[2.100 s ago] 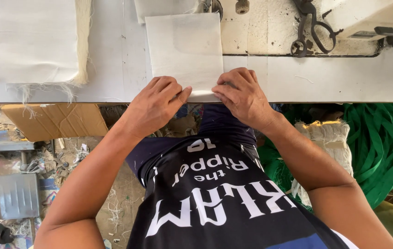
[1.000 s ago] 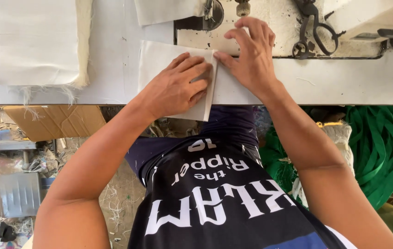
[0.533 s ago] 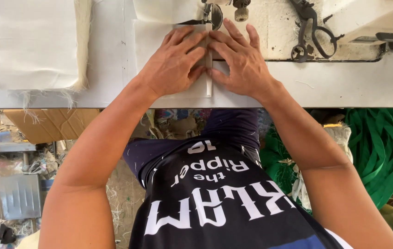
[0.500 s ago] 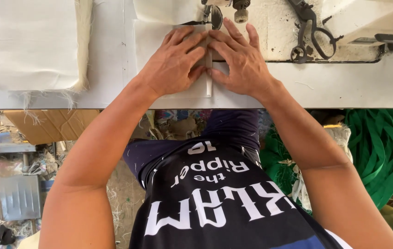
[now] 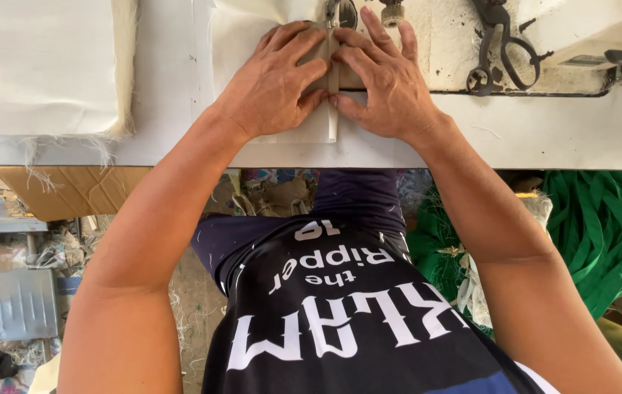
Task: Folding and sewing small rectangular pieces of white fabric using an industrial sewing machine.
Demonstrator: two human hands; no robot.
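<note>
The near edge of the white worktop (image 5: pixel 544 146) runs straight across the view, with the person's forearms crossing over it from below. Beyond that edge, bare surface lies open to the right of the hands and in a narrower strip to their left.

Both hands lie flat, palms down, side by side on one folded piece of cream cloth (image 5: pixel 241 44). The left hand (image 5: pixel 274 84) spreads its fingers forward over the cloth; the right hand (image 5: pixel 387 84) does the same just beside it, thumb tucked inward so the two thumbs nearly meet at the cloth's folded edge. The fingers of neither hand curl around anything: they are extended and pressing the cloth down onto the worktop.

The fingertips reach up to the sewing machine's presser foot (image 5: pixel 341 13) at the top edge. Farther left sits one stack of cream cloth (image 5: pixel 41 66) with frayed threads; farther right lies one pair of dark scissors (image 5: pixel 497 44) on the machine bed.
</note>
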